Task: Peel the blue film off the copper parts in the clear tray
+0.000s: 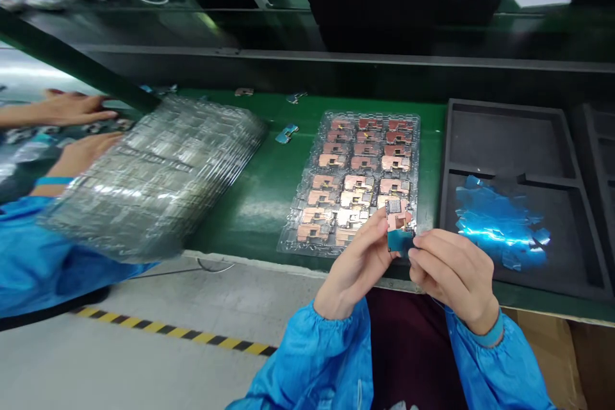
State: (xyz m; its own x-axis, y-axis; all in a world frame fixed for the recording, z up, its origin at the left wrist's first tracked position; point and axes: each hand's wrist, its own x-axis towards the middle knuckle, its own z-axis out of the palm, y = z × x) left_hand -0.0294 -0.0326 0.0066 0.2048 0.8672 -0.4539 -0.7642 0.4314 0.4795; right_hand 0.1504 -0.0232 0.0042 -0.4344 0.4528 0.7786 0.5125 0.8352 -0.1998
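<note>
Left hand (355, 272) pinched almost shut on a small circuit board (396, 221), held over the lower right corner of the clear plastic tray (293, 237). Right hand (454, 272), fingers curled, gripped the blue film (401, 241) at the board's lower edge, just beside the black foam tray (504, 147).

Single view from a camera worn on the person's head, facing forward and downward across the green bench (259, 230). The person's left hand (353, 272) and right hand (454, 272) lie nearest the lens; a co-worker's hands (62, 109) enter at frame left.
</note>
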